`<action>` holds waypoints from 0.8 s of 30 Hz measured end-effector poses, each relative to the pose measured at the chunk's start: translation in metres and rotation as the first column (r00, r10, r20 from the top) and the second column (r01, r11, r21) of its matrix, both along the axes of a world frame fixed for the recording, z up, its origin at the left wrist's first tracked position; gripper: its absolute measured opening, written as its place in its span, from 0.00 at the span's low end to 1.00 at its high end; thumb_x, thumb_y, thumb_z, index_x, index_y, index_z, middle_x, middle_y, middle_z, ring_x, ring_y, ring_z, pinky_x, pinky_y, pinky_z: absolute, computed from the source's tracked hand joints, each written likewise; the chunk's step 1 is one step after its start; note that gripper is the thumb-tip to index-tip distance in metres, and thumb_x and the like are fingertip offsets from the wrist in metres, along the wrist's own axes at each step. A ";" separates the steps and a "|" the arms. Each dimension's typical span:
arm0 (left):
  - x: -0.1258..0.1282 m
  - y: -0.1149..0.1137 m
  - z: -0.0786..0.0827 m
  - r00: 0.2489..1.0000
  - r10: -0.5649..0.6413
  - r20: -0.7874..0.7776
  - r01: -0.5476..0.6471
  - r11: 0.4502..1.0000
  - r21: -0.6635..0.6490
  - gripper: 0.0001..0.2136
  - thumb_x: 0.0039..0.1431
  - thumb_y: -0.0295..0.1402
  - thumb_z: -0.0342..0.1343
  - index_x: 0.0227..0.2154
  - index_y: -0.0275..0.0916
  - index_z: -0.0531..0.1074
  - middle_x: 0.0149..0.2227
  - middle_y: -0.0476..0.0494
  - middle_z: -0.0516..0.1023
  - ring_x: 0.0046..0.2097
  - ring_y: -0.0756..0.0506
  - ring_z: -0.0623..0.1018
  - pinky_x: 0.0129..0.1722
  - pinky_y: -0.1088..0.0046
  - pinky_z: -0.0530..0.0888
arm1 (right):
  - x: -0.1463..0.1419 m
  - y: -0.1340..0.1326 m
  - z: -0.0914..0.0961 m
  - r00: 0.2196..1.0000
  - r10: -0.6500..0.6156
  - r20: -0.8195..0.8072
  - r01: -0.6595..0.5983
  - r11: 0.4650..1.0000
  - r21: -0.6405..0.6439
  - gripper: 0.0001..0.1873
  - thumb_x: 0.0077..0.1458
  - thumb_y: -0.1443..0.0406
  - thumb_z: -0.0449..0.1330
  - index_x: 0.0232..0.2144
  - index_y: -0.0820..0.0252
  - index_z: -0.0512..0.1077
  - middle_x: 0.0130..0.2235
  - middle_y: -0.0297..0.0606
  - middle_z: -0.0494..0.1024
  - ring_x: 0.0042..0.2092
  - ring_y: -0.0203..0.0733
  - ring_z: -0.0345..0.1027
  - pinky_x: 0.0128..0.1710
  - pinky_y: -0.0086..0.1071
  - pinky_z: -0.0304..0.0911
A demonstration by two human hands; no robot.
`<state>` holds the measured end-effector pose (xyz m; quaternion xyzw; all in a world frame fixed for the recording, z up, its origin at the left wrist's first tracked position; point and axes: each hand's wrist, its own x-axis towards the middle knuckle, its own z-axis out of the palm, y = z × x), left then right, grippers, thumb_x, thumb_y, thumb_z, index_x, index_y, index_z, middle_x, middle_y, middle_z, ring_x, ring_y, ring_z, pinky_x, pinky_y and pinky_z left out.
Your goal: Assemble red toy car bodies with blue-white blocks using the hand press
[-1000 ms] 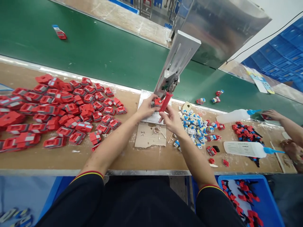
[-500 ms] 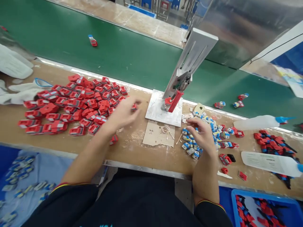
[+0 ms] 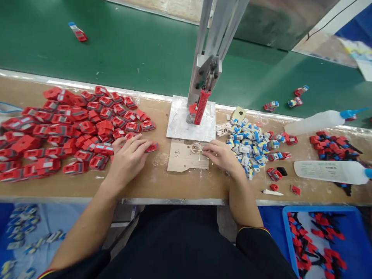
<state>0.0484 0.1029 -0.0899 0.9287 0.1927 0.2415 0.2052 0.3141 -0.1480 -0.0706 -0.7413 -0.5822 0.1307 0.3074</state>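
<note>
The left hand (image 3: 130,158) arches over the right edge of a heap of red pieces (image 3: 69,133), its fingers curved and slightly apart; one red piece (image 3: 152,147) lies right at their tips, and whether they grip anything underneath cannot be told. The right hand (image 3: 223,155) has thumb and forefinger pinched together on a thin pale stick (image 3: 201,150), which points leftward from those fingertips across a loose coil of string (image 3: 196,145) on torn cardboard (image 3: 180,159). Beyond the right fingers and a little leftward stands a metal base plate (image 3: 177,126) with a red-handled clamp (image 3: 201,109); small blue, white and yellow pieces (image 3: 247,143) are heaped just to their right. Farther right of those fingers lie two white bottles (image 3: 328,171)
</note>
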 end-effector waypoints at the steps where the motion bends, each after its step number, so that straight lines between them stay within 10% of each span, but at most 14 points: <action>1: 0.004 -0.005 0.004 0.998 0.001 0.061 0.003 0.997 -0.072 0.12 0.66 0.31 0.61 0.49 0.54 0.81 0.49 0.43 0.85 0.58 0.32 0.83 0.65 0.42 0.72 | -0.001 0.002 -0.002 1.000 0.009 0.002 -0.009 1.000 0.025 0.08 0.70 0.62 0.62 0.39 0.54 0.82 0.38 0.43 0.83 0.41 0.47 0.78 0.43 0.38 0.72; 4: 0.030 -0.018 0.015 0.954 0.021 0.300 0.104 0.913 -0.394 0.15 0.62 0.36 0.68 0.51 0.49 0.80 0.51 0.43 0.82 0.52 0.38 0.84 0.56 0.54 0.83 | -0.004 0.013 -0.009 1.000 0.019 0.025 -0.021 0.993 0.112 0.08 0.71 0.62 0.62 0.39 0.53 0.82 0.37 0.42 0.84 0.41 0.46 0.78 0.43 0.38 0.72; 11: 0.091 -0.027 -0.003 0.877 0.167 0.450 0.347 0.428 -0.835 0.26 0.49 0.46 0.79 0.48 0.41 0.81 0.48 0.38 0.86 0.47 0.40 0.87 0.50 0.63 0.86 | -0.016 0.031 -0.023 0.998 -0.001 0.064 -0.013 0.974 0.225 0.07 0.71 0.65 0.62 0.39 0.52 0.81 0.36 0.40 0.87 0.40 0.46 0.77 0.43 0.39 0.74; 20: 0.080 -0.047 -0.016 0.910 0.088 0.406 0.336 0.419 -0.843 0.27 0.49 0.46 0.80 0.47 0.37 0.80 0.47 0.35 0.88 0.47 0.38 0.89 0.49 0.62 0.88 | -0.011 0.022 -0.009 0.991 -0.122 -0.049 0.131 0.953 0.273 0.05 0.66 0.65 0.68 0.34 0.54 0.80 0.32 0.36 0.85 0.33 0.40 0.75 0.35 0.35 0.71; 24: 0.081 -0.053 -0.015 0.905 0.068 0.419 0.357 0.411 -0.839 0.28 0.50 0.47 0.79 0.49 0.36 0.81 0.45 0.35 0.88 0.46 0.37 0.90 0.51 0.58 0.88 | -0.015 0.017 0.017 0.956 -0.179 -0.232 0.274 0.824 0.495 0.04 0.64 0.65 0.69 0.36 0.53 0.78 0.32 0.33 0.83 0.31 0.38 0.74 0.31 0.34 0.68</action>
